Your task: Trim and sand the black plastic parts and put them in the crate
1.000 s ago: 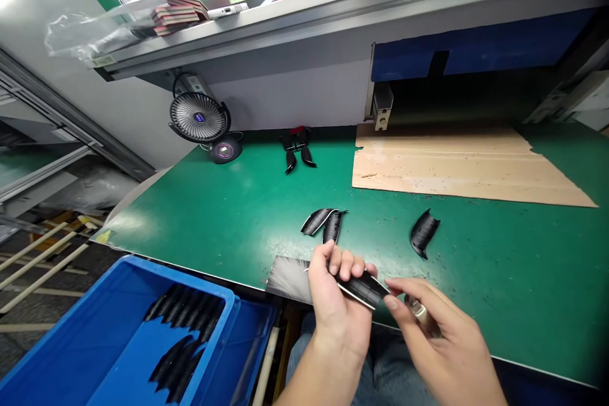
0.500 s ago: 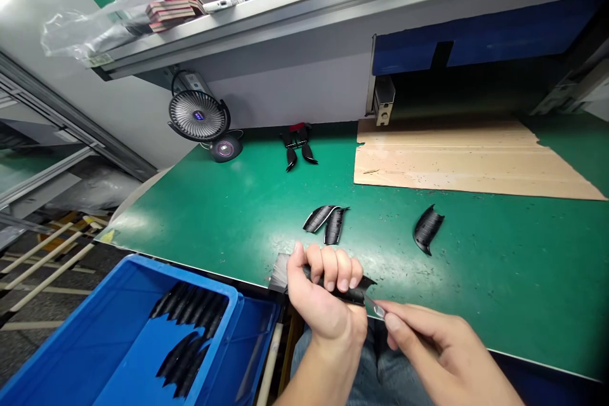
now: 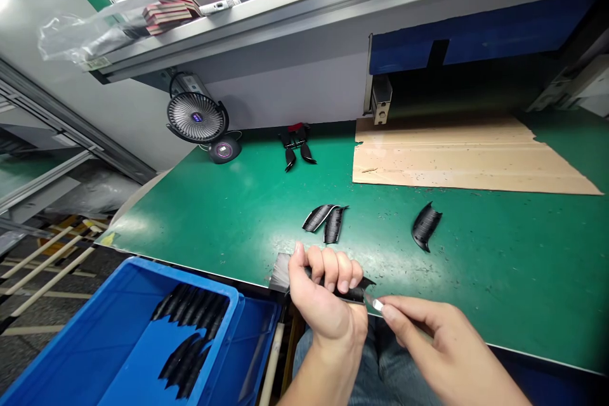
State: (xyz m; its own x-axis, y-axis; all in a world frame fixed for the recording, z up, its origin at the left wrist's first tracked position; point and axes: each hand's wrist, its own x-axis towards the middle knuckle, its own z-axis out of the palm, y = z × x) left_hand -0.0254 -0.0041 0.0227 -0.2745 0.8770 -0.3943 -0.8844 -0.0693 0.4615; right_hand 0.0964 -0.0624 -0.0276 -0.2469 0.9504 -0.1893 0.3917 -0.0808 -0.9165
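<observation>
- While the left hand (image 3: 326,304) is gripping the black part (image 3: 354,292) firmly, the right hand (image 3: 431,346) is pinching what looks like a small blade (image 3: 375,303).
- Scraping lightly along the near edge is keeping fingers safe.

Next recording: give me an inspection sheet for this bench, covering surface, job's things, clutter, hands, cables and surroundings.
Surface: green bench mat, speckled with small dark flecks; cardboard sheet lying at the back right.
Job's things: black curved part in the left hand; small metal blade in the right hand, its tip at the part's edge.
Clutter: two loose parts mid-bench, one more to the right, a small cluster at the back.
Hands: both closed on what they hold.
Cables: nothing seen clearly.
Surroundings: desk fan, blue bin holding black parts, shelf above.
</observation>
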